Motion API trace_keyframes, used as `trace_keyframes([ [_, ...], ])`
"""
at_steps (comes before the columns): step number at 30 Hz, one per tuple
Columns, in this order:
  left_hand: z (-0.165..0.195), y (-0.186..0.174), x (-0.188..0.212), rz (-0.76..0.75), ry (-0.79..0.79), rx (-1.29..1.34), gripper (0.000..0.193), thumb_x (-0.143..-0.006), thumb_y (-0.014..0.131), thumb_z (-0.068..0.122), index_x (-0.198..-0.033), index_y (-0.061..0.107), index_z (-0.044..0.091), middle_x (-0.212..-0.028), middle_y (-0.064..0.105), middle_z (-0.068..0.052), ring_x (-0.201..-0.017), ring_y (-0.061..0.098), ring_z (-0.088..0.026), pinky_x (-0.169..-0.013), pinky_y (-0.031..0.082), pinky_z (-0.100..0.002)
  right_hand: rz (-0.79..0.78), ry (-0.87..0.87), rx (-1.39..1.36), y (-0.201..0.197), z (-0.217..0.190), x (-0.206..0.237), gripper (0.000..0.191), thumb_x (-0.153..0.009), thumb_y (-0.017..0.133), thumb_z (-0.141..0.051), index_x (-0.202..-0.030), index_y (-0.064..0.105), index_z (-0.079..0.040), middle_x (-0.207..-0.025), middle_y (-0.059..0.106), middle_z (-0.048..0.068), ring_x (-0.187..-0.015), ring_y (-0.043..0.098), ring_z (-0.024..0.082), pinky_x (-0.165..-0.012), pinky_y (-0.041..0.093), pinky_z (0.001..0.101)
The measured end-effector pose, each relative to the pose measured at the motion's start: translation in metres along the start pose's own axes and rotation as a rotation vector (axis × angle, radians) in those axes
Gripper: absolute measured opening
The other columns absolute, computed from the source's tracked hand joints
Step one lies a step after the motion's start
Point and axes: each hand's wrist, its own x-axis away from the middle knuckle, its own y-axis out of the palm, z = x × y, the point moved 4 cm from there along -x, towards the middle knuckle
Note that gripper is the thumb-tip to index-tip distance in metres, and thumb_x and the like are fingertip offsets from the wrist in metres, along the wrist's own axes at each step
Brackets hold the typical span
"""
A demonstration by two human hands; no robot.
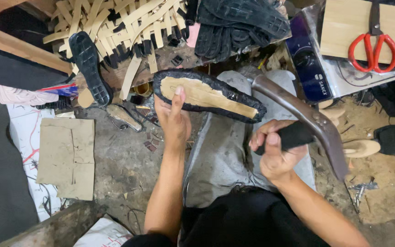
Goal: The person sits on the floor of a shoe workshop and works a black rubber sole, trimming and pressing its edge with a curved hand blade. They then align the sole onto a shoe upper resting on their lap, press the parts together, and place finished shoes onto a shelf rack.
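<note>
My left hand point(173, 120) holds a black shoe sole point(209, 95) with a tan inside, my thumb pressing on top of it. My right hand point(274, 151) is closed tight around the black handle of a big curved metal tool point(314, 121), just beside the sole. Red scissors point(373, 45) lie far above my right hand. Tan strips point(120, 23) pile up above my left hand

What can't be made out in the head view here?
- Underside of the shoe sole: faces away from the camera.
- Left hand palm: hidden under its own back.
- Metal tool grip: covered by the right hand.
- Red scissors: tips cut off by the top edge.
</note>
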Motion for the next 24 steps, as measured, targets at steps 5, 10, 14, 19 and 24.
trace_keyframes([
  [5,-0.005,-0.001,0.001,0.012,0.01,0.049,0.042,-0.105,0.067,0.007,-0.141,0.048,-0.001,-0.137,0.06,-0.012,-0.126,0.059,-0.019,-0.116,0.045,-0.037,-0.142,-0.028,0.48,0.011,0.008,-0.005,0.023,-0.099,0.069,-0.015,-0.112,0.062,0.002,-0.082,0.063,0.008,-0.068,0.059,0.018,-0.063,0.051,0.0305],
  [10,0.003,0.008,0.003,-0.017,0.005,0.007,0.044,-0.105,0.066,0.009,-0.144,0.048,-0.001,-0.142,0.058,-0.013,-0.127,0.059,-0.019,-0.114,0.046,-0.036,-0.084,-0.227,0.568,0.01,0.002,-0.007,0.025,-0.103,0.069,-0.015,-0.123,0.059,-0.002,-0.099,0.063,0.008,-0.083,0.061,0.021,-0.075,0.051,0.0327],
  [14,0.007,0.017,0.006,-0.022,-0.015,-0.001,0.047,-0.101,0.065,0.007,-0.144,0.045,0.001,-0.146,0.056,-0.014,-0.128,0.058,-0.02,-0.114,0.046,-0.037,-0.166,-0.075,0.481,0.015,0.002,-0.013,0.019,-0.1,0.072,-0.016,-0.113,0.064,-0.005,-0.085,0.063,0.004,-0.069,0.058,0.015,-0.064,0.05,0.0301],
  [19,0.003,0.015,0.01,-0.011,-0.003,-0.034,0.044,-0.103,0.061,0.002,-0.144,0.046,0.002,-0.142,0.058,-0.012,-0.127,0.058,-0.018,-0.113,0.045,-0.035,-0.254,-0.054,0.601,0.02,-0.013,-0.021,0.023,-0.095,0.074,-0.015,-0.109,0.066,0.0,-0.074,0.062,0.005,-0.059,0.055,0.014,-0.056,0.045,0.0293],
  [24,-0.009,-0.008,0.0,0.083,-0.017,0.058,0.03,-0.108,0.062,0.002,-0.136,0.054,0.0,-0.128,0.062,-0.009,-0.119,0.059,-0.019,-0.11,0.047,-0.039,-0.124,0.118,0.358,-0.013,-0.036,-0.014,0.022,-0.1,0.067,-0.014,-0.113,0.059,0.002,-0.079,0.06,0.008,-0.062,0.056,0.016,-0.056,0.048,0.0308],
])
